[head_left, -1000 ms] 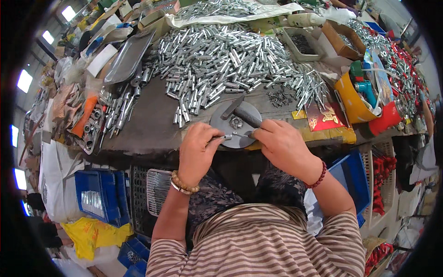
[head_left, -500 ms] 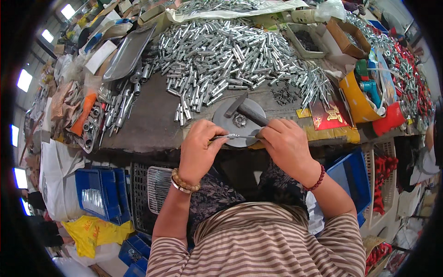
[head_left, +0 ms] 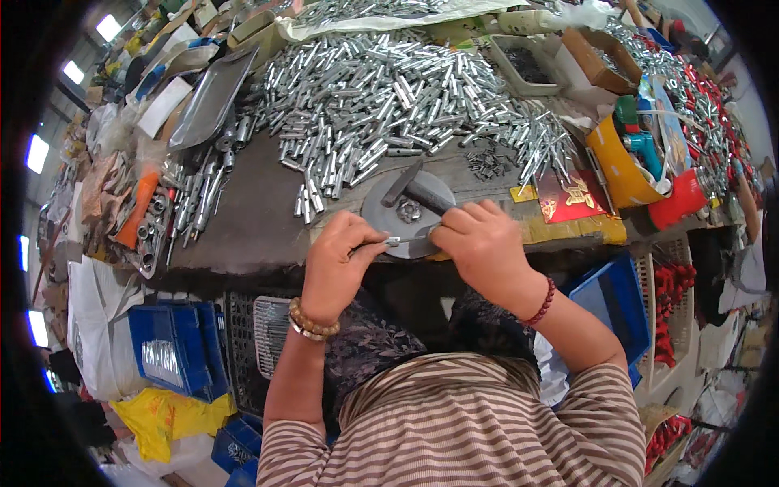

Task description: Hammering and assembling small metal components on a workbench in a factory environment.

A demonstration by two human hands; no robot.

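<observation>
Left hand [head_left: 339, 264]: pinches thin metal pin [head_left: 393, 241].
Right hand [head_left: 484, 243]: grips pin's other end.
Tip: keep it level over round steel plate [head_left: 388, 213].

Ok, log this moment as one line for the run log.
left hand: pinching thin metal piece | right hand: on the piece's other end | under them: round metal disc at bench edge | behind: pile of silver tubes

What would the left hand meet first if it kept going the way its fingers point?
The left hand points right along a thin metal rod; it would likely meet the right hand first, holding the rod's other end.
</observation>
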